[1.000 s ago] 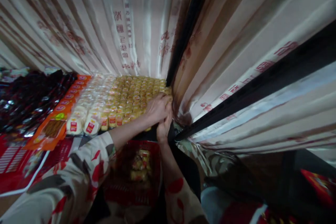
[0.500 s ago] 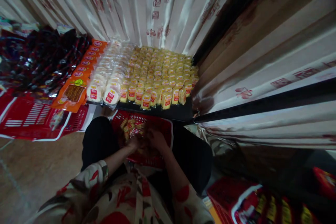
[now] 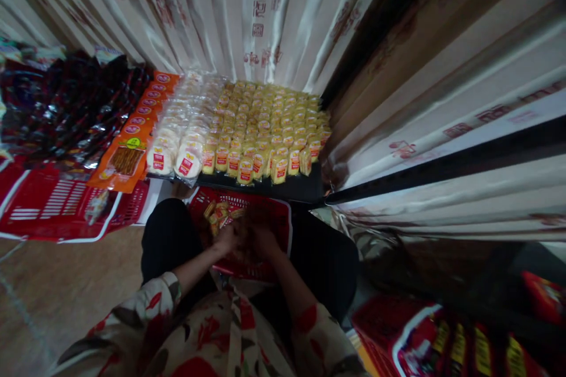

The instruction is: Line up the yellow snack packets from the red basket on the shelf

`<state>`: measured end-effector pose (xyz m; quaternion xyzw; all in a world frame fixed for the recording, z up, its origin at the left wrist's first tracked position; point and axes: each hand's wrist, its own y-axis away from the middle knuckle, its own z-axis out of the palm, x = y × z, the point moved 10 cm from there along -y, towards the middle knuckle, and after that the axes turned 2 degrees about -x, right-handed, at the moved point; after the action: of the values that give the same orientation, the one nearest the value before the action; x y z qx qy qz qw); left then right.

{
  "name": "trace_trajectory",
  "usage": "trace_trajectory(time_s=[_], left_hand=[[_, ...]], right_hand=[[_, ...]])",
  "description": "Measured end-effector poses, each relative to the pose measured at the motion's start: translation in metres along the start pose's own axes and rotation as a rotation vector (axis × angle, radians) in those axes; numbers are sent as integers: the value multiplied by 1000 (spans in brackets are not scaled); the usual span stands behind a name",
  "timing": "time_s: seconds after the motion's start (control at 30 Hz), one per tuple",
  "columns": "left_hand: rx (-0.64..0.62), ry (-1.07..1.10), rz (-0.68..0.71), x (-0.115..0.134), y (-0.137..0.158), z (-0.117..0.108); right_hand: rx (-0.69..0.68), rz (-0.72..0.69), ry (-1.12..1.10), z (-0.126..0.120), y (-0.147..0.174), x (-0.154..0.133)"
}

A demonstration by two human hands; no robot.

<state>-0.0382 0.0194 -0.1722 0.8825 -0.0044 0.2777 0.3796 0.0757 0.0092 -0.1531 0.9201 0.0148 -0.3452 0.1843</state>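
Between my knees sits a red plastic basket (image 3: pixel 283 218) with several small wrapped snacks (image 3: pixel 220 214) inside. My left hand (image 3: pixel 227 240) reaches into it, just below those snacks. Close beside it my right hand (image 3: pixel 262 241) is also in the basket, nearly meeting the left. Both hands are dark and blurred, so their fingers and anything in them do not show clearly. Just beyond the basket, rows of yellow wrapped snacks (image 3: pixel 265 129) with red labels stand on a black tabletop (image 3: pixel 292 188).
White round packaged cakes (image 3: pixel 188 162) and an orange snack packet (image 3: pixel 126 156) lie left of the yellow rows, beside dark shiny packets (image 3: pixel 66 106). Another red basket (image 3: pixel 53 200) is at left, a third red basket (image 3: pixel 384 330) at lower right. Pale curtains (image 3: pixel 198 12) hang behind.
My right hand has shifted slightly within the basket and is more blurred now. The left stays close to it. The view has tilted a little; the goods on the table look unchanged.
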Motion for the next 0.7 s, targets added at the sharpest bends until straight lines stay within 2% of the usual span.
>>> trace_trajectory(time_s=[0.1, 0.2, 0.37, 0.43, 0.53, 0.63, 0.7], left_hand=[[136, 13, 190, 40, 24, -44], [232, 43, 367, 86, 56, -85], [270, 88, 626, 170, 94, -126], [255, 106, 720, 204, 99, -137], [276, 42, 819, 251, 95, -152], [500, -219, 898, 292, 87, -168], [595, -481, 1022, 317, 81, -158]], right_hand=[[122, -101, -43, -29, 10, -20], [380, -165, -54, -72, 32, -40], [750, -242, 20, -139, 67, -70], [877, -182, 29, -167, 74, -71], [986, -30, -52, -202, 76, -59], [1093, 120, -231, -219, 82, -36], [1140, 143, -317, -221, 86, -25]])
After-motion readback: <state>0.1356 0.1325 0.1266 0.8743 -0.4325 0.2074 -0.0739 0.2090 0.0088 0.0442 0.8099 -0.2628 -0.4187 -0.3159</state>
